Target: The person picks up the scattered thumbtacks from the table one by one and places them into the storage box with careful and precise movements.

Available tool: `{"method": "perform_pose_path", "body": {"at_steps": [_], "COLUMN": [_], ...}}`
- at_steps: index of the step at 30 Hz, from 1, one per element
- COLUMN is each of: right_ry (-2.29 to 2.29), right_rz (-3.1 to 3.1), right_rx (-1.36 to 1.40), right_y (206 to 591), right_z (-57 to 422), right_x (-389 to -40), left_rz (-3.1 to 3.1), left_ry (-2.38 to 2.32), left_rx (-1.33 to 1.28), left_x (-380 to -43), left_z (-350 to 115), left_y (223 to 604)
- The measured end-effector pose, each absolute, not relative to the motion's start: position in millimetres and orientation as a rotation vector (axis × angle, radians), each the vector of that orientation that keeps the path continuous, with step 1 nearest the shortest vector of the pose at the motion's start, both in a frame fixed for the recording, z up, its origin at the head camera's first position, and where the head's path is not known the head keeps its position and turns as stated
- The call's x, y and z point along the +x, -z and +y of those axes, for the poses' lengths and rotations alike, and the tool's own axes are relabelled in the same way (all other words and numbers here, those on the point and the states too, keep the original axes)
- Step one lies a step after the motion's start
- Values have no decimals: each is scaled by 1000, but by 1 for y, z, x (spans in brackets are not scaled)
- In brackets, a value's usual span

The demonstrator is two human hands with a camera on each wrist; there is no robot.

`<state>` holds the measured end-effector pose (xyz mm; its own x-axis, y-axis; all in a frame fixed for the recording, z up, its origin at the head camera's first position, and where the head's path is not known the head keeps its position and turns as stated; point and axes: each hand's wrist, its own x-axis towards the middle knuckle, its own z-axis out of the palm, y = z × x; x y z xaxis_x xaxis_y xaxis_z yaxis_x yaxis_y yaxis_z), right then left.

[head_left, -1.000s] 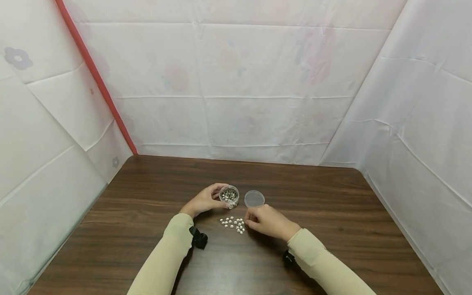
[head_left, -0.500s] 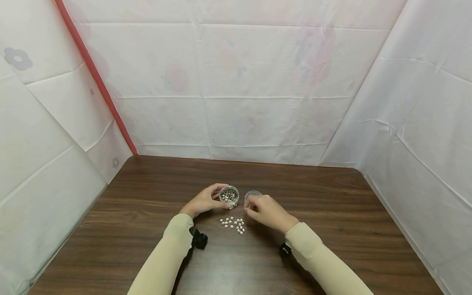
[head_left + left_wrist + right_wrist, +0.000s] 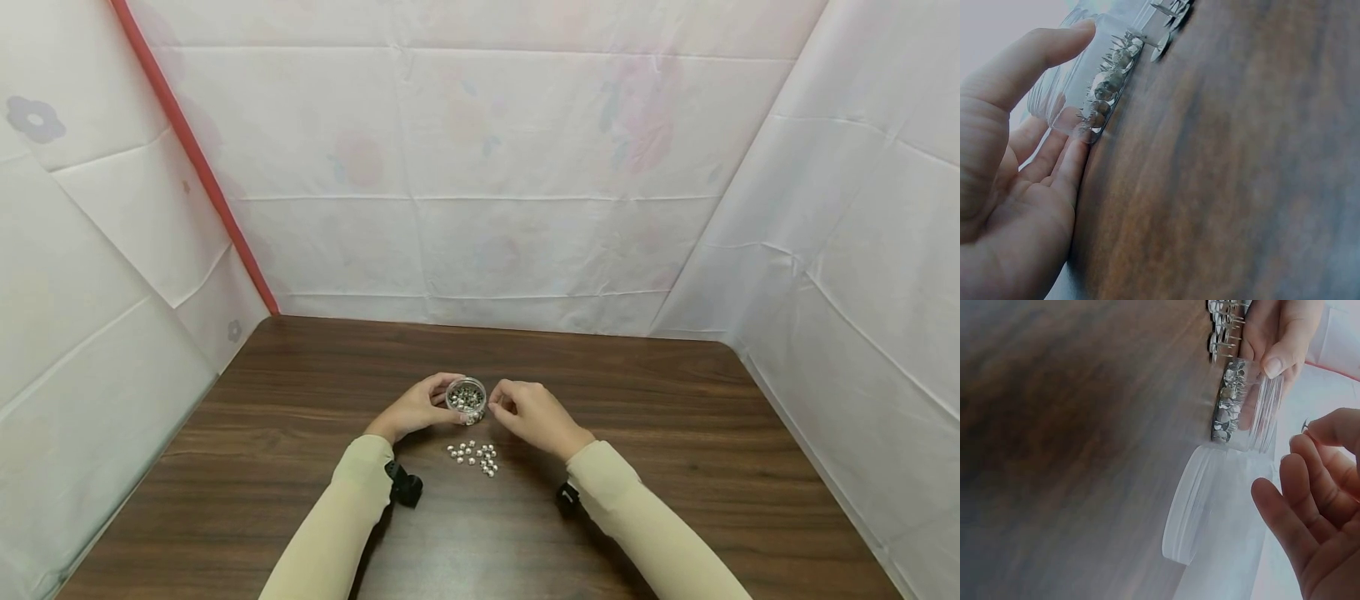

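A clear round jar (image 3: 467,397) with many silver thumbtacks in it stands on the table, its top uncovered. My left hand (image 3: 415,408) holds it from the left, thumb on the near side and fingers round the far side, as the left wrist view shows. Just right of the rim is my right hand (image 3: 536,417). Between its thumb and index finger it pinches one thumbtack (image 3: 1305,426), seen in the right wrist view, while the other fingers are loosely bent. More loose thumbtacks (image 3: 487,460) lie in front of the jar, many with points up.
The clear lid (image 3: 1186,512) lies on the table beside the jar; my right hand hides it in the head view. Under everything is a dark wood-grain table (image 3: 300,467). White patterned sheets (image 3: 480,167) hang behind and at both sides.
My right hand has moved from beside the loose thumbtacks up and slightly left, over the lid to the jar's rim, carrying a thumbtack. The left hand and jar have stayed in place.
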<state>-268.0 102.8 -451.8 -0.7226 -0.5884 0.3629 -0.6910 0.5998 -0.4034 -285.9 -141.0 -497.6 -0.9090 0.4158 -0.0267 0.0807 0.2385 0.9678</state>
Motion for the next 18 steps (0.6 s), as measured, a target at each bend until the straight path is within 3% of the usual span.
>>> {"method": "perform_pose_path", "body": {"at_steps": [6,18], "right_ry": [-738,-715], "right_rz": [-2656,-2707], "right_rx": [1060,1033], "right_y": [452,451], "right_z": [96,82], "right_x": [-277,-286], "left_rz": [2198,2202], "left_ry": [-1703,-1674], "left_rx": [482,467], "left_x": [-276,-276], "left_z": [-140,-140], "left_y": [477,475]}}
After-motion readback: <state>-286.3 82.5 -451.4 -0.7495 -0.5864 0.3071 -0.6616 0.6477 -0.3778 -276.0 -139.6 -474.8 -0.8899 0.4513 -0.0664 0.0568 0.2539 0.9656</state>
